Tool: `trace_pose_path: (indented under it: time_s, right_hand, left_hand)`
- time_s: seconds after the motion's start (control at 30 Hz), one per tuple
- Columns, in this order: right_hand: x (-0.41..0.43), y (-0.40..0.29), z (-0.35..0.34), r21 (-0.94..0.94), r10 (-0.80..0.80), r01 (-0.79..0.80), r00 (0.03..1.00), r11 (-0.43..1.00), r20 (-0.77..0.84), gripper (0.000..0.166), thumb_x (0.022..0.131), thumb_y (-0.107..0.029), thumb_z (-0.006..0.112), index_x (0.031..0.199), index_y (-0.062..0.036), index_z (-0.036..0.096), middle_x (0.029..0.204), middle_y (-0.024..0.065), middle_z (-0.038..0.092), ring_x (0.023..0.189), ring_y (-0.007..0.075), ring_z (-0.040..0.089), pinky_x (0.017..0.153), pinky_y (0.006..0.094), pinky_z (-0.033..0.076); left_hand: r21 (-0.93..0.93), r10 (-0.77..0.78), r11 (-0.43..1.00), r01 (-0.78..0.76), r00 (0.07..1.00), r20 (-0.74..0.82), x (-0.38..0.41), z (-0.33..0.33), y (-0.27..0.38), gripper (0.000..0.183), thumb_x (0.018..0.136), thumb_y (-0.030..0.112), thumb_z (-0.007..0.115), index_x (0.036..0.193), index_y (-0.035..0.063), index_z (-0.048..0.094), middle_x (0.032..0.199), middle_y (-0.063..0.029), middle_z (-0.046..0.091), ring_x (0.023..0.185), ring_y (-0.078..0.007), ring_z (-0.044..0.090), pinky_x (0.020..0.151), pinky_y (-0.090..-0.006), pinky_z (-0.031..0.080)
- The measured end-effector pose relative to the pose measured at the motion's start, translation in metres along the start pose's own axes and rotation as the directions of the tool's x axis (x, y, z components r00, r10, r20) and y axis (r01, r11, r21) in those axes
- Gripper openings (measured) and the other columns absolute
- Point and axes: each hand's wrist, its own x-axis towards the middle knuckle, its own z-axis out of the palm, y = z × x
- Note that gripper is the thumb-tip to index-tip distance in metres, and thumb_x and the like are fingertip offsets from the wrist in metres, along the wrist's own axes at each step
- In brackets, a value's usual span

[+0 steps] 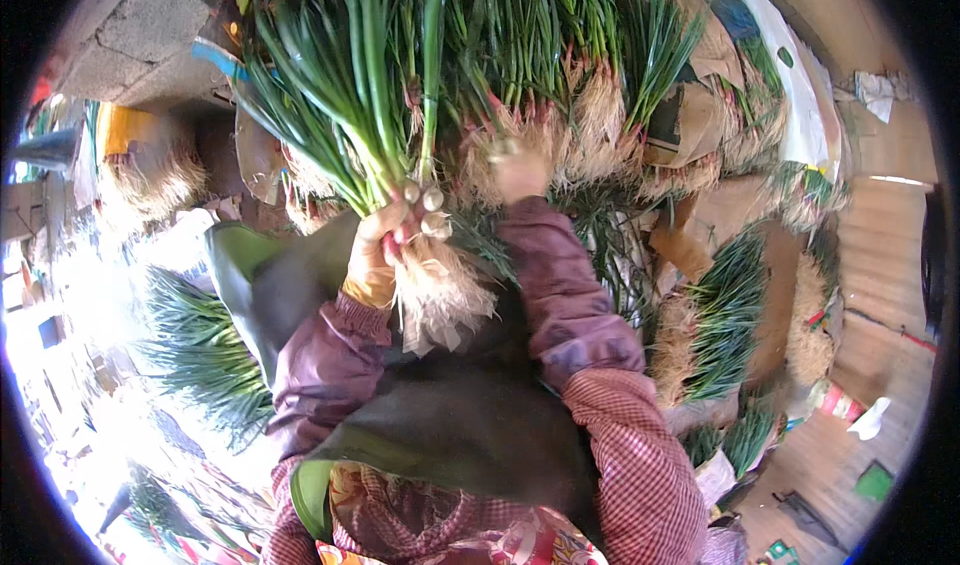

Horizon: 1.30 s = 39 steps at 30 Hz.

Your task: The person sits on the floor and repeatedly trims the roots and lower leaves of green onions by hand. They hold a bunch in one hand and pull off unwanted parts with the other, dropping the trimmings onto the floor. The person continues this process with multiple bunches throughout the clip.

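My left hand (377, 238) grips a bunch of green onions (367, 122) just above the roots. The leaves fan upward, several white-and-red bulb ends show beside the fingers, and the pale stringy roots (442, 287) hang over my lap. Blurred by motion, my right hand (523, 175) is at the root ends of a pile of green onions (517, 47) in front of me. Whether its fingers are closed on a stalk is not clear. A dark apron with a green edge (465, 400) covers my lap.
Tied green onions (724, 317) lie to the right beside cardboard (780, 310). More green onions (202, 347) lie at left in strong glare. Stone blocks (150, 24) stand at upper left, and a white plastic piece (802, 84) leans at upper right.
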Motion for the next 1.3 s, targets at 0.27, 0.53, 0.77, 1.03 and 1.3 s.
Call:
trace_pose_path:
  time_s: [0.27, 0.53, 0.77, 1.03, 1.3]
  right_hand:
    - [-0.026, -0.017, -0.076, 0.355, -0.305, 0.13, 0.812, 0.926, 0.498, 0.033, 0.083, -0.037, 0.047, 0.086, -0.0059, 0.059, 0.074, 0.0131, 0.062, 0.071, 0.0313, 0.06, 0.068, 0.0448, 0.045]
    - [0.091, -0.065, -0.045, 0.487, 0.068, -0.263, 0.922, 0.833, 0.381, 0.036, 0.087, -0.037, 0.042, 0.082, -0.0045, 0.057, 0.073, 0.0157, 0.06, 0.065, 0.0256, 0.059, 0.062, 0.0408, 0.047]
    - [0.01, -0.06, -0.066, 0.441, -0.111, 0.126, 0.992, 0.889, -0.059, 0.031, 0.083, -0.037, 0.057, 0.094, -0.009, 0.061, 0.066, 0.0053, 0.061, 0.051, 0.013, 0.058, 0.043, 0.0284, 0.048]
    - [0.035, -0.068, -0.077, 0.718, -0.359, -0.689, 0.697, -0.097, 0.62, 0.04, 0.089, -0.037, 0.048, 0.103, -0.0008, 0.055, 0.065, 0.0069, 0.058, 0.051, 0.0144, 0.055, 0.044, 0.0284, 0.045]
    - [0.003, -0.035, -0.017, 0.417, 0.158, -0.351, 0.889, 0.838, 0.43, 0.03, 0.086, -0.032, 0.049, 0.083, -0.0035, 0.056, 0.074, 0.0151, 0.059, 0.058, 0.0246, 0.057, 0.055, 0.0406, 0.048]
  left_hand:
    - [-0.042, 0.072, 0.996, -0.082, 0.978, -0.195, -0.003, -0.014, 0.005, 0.041, 0.074, 0.011, 0.059, 0.113, 0.0029, 0.048, 0.107, -0.0167, 0.056, 0.087, -0.0278, 0.057, 0.077, -0.0413, 0.049]
    - [0.09, 0.039, 0.995, -0.034, 0.998, -0.053, -0.004, 0.015, 0.005, 0.044, 0.074, 0.018, 0.059, 0.111, 0.0034, 0.042, 0.077, -0.0006, 0.041, 0.068, -0.0117, 0.039, 0.067, -0.0261, 0.036]
    - [0.476, -0.099, 0.831, 0.287, 0.919, -0.381, 0.004, -0.058, 0.012, 0.019, 0.074, 0.007, 0.06, 0.092, 0.0012, 0.057, 0.084, -0.0111, 0.062, 0.062, -0.0156, 0.06, 0.054, -0.0251, 0.052]
    - [0.197, 0.014, 0.98, 0.028, 0.978, -0.206, 0.003, -0.019, 0.003, 0.048, 0.074, 0.014, 0.059, 0.117, -0.0025, 0.046, 0.108, -0.0157, 0.056, 0.1, -0.0293, 0.055, 0.086, -0.0408, 0.047]
    - [0.095, 0.055, 0.994, -0.054, 0.998, -0.006, -0.006, -0.001, 0.008, 0.039, 0.072, 0.015, 0.062, 0.107, 0.0054, 0.05, 0.105, -0.0143, 0.052, 0.089, -0.0233, 0.052, 0.078, -0.0362, 0.046]
